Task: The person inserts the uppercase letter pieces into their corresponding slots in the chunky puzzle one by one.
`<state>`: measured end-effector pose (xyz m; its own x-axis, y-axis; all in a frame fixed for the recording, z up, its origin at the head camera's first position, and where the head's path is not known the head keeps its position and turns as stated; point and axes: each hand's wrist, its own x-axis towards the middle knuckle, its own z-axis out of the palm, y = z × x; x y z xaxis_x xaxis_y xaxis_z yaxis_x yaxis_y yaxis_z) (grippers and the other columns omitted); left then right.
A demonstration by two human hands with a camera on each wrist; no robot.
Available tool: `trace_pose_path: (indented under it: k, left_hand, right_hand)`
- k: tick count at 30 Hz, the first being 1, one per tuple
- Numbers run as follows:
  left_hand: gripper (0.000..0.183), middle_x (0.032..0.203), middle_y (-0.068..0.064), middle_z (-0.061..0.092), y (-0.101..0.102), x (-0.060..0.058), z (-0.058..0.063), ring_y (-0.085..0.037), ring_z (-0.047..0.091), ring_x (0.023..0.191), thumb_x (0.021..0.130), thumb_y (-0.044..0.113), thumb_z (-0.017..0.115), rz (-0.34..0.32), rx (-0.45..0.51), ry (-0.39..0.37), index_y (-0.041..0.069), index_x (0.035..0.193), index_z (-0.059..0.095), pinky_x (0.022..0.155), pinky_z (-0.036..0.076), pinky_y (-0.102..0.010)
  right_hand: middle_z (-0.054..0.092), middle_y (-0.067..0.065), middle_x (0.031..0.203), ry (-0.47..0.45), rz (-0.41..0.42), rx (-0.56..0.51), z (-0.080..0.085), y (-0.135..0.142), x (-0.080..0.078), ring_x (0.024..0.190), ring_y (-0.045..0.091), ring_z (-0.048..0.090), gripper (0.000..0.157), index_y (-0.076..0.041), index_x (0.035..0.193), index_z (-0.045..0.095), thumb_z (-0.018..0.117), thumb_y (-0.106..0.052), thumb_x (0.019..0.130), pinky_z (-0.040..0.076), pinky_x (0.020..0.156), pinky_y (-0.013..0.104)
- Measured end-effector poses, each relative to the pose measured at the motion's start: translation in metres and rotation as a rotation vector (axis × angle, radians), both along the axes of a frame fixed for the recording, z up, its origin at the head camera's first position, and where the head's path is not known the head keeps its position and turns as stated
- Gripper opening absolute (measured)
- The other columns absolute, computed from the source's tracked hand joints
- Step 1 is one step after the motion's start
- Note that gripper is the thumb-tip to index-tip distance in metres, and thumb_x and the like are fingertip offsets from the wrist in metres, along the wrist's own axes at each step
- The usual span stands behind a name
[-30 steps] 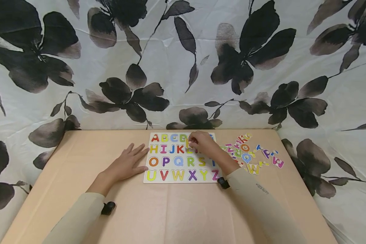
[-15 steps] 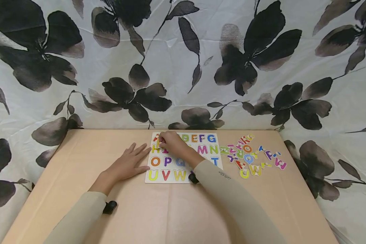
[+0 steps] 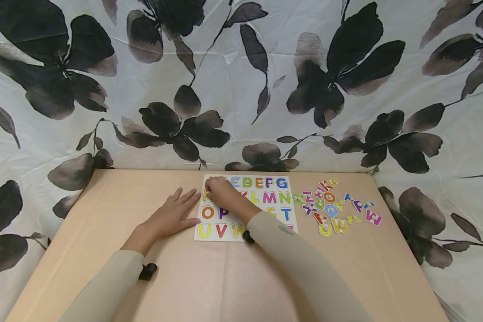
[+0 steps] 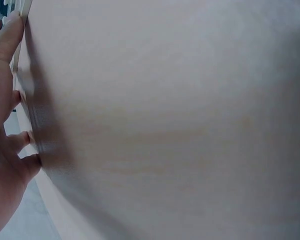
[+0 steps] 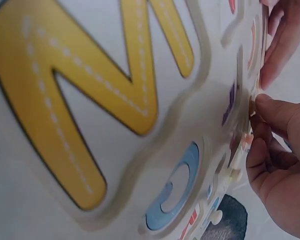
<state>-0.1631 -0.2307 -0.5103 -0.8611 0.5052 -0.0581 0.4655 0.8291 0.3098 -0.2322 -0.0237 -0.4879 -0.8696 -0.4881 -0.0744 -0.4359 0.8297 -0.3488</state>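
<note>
A white alphabet board (image 3: 280,206) with coloured letters in rows lies at the table's back middle. My right hand (image 3: 227,194) is over its upper left, around the H. In the right wrist view my thumb and fingers pinch a small knob of a letter piece (image 5: 252,107) against the board; most of that piece is hidden. My left hand (image 3: 171,212) lies flat with spread, straight fingers, its thumb and fingertips at the board's left edge. The left wrist view shows that thumb (image 4: 9,37) touching the edge.
Loose knobbed letter pieces (image 3: 340,226) lie in a scattered heap right of the board, with a pink one (image 3: 373,218) farthest right. Several top-row letters carry knobs. A floral cloth (image 3: 241,89) hangs behind the table's (image 3: 177,277) back edge.
My right hand has moved left across the board with a yellowish letter piece, from beside the D to the upper left corner. My left hand has stayed at the board's left edge.
</note>
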Motion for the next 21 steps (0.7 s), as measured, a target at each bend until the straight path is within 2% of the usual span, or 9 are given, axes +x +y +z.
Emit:
trace_pose_path:
  k: [5, 10, 13, 21]
  left_hand:
    - [0.081, 0.169, -0.013, 0.032, 0.001, 0.000, 0.001, -0.055, 0.020, 0.153, 0.096, 0.055, 0.067, -0.007, 0.001, 0.006, 0.017, 0.161, 0.038, 0.120, 0.024, -0.072]
    - [0.080, 0.169, -0.013, 0.030, 0.001, 0.000, -0.001, -0.056, 0.018, 0.154, 0.095, 0.054, 0.068, -0.013, -0.002, 0.003, 0.019, 0.161, 0.039, 0.120, 0.023, -0.073]
    - [0.080, 0.170, -0.012, 0.029, 0.001, -0.001, -0.001, -0.055, 0.017, 0.154, 0.096, 0.056, 0.067, -0.010, -0.006, -0.008, 0.021, 0.162, 0.038, 0.121, 0.022, -0.072]
    - [0.081, 0.171, -0.011, 0.027, 0.003, 0.000, -0.001, -0.055, 0.015, 0.155, 0.095, 0.056, 0.068, 0.007, -0.009, -0.027, 0.023, 0.162, 0.036, 0.120, 0.021, -0.074]
  right_hand:
    - [0.066, 0.000, 0.092, -0.034, 0.007, 0.008, 0.000, 0.000, 0.002, 0.081, 0.011, 0.056, 0.004, -0.012, 0.099, 0.070, 0.068, -0.016, 0.100, 0.048, 0.069, 0.020]
    - [0.071, 0.002, 0.104, -0.052, 0.011, -0.016, -0.002, 0.006, 0.004, 0.086, 0.010, 0.059, 0.016, -0.012, 0.114, 0.074, 0.067, -0.015, 0.100, 0.052, 0.076, 0.021]
    - [0.071, 0.001, 0.104, -0.041, 0.012, -0.050, -0.001, 0.012, 0.007, 0.085, 0.010, 0.059, 0.021, -0.012, 0.119, 0.074, 0.067, -0.015, 0.100, 0.051, 0.075, 0.020]
    - [0.065, -0.002, 0.098, -0.032, -0.031, -0.169, 0.010, 0.046, 0.015, 0.085, 0.009, 0.057, 0.020, -0.011, 0.119, 0.073, 0.067, -0.019, 0.102, 0.051, 0.075, 0.020]
